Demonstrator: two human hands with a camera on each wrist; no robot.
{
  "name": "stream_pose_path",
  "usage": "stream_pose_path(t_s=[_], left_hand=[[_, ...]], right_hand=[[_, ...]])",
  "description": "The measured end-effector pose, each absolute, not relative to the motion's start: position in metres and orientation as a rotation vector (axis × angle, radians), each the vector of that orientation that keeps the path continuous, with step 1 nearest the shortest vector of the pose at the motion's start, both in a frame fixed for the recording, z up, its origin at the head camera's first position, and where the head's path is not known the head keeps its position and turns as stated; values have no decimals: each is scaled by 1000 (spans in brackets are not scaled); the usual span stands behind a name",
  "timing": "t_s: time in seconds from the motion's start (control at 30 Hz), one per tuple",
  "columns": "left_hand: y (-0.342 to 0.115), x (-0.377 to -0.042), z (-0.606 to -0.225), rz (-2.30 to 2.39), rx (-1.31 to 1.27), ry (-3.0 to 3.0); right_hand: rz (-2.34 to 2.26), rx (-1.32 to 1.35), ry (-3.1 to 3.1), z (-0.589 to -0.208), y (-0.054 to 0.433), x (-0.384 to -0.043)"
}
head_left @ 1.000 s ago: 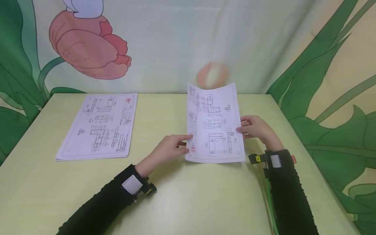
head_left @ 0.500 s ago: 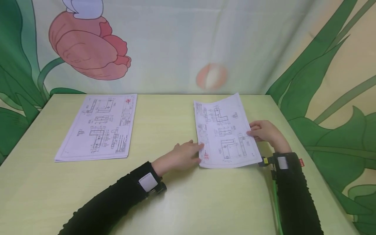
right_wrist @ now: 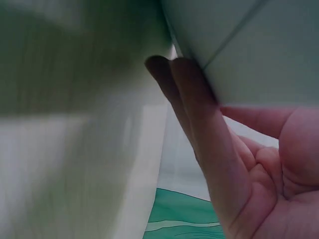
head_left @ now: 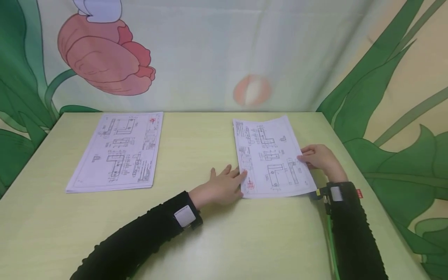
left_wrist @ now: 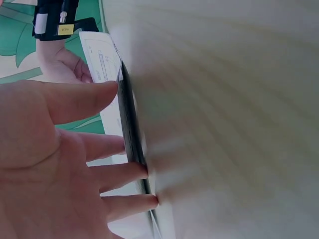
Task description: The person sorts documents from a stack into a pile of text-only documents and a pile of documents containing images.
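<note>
A sheet of paper printed with technical drawings (head_left: 269, 163) lies at the right of the table, its right side lifted a little. My right hand (head_left: 322, 159) pinches its right edge, thumb on top and fingers underneath. From the right wrist view, those fingers (right_wrist: 209, 144) reach beneath the sheet's shaded underside (right_wrist: 269, 59). My left hand (head_left: 224, 188) is spread at the sheet's lower left edge, with fingertips on its margin and the tabletop. In the left wrist view, the thumb and fingers (left_wrist: 119, 177) extend fairly straight along the paper's edge.
A stack of similar printed drawings (head_left: 119, 151) lies at the table's left. The pale wooden table (head_left: 196, 140) meets a patterned curtain (head_left: 196, 58) at its far edge, with painted leaves on the right. A green cable (head_left: 332, 241) runs along the right sleeve.
The sheet has moved right and been lowered to the table, turning slightly. My left hand has followed it rightward, its fingers now spread out. My right hand keeps its pinch and has shifted right.
</note>
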State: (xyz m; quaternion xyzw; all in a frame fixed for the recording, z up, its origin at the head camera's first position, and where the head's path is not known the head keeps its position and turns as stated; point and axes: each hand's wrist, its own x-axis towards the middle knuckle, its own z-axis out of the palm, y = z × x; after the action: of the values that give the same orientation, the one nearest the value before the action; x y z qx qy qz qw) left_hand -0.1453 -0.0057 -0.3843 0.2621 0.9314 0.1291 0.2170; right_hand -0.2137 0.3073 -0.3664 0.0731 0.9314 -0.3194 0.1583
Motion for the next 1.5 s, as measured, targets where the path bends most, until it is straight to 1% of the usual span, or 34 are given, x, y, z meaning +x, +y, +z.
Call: stream_pose_path(t_s=[0.17,0.33,0.57,0.77,0.87,1.0,1.2,1.5], left_hand=[[-4,-144,-381,343,693,2597],[-3,-142,-378,324,716,2603],[-2,-139,-379,298,751,2575],[-1,-140,-380,288,755,2567],[-1,-141,-381,275,756,2572],[-1,-141,-382,270,760,2576],[0,-140,-382,275,773,2583],[-1,-140,-380,264,774,2586]], right_hand=[[-936,261,2706,-368,304,-215],[-935,235,2702,-365,301,-213],[-757,64,2673,-360,299,-207],[-495,-267,2716,-361,296,-199],[-457,-362,2707,-364,292,-196],[-455,-393,2690,-369,282,-192],[-390,-511,2684,-375,263,-184],[-298,-514,2665,-380,253,-178]])
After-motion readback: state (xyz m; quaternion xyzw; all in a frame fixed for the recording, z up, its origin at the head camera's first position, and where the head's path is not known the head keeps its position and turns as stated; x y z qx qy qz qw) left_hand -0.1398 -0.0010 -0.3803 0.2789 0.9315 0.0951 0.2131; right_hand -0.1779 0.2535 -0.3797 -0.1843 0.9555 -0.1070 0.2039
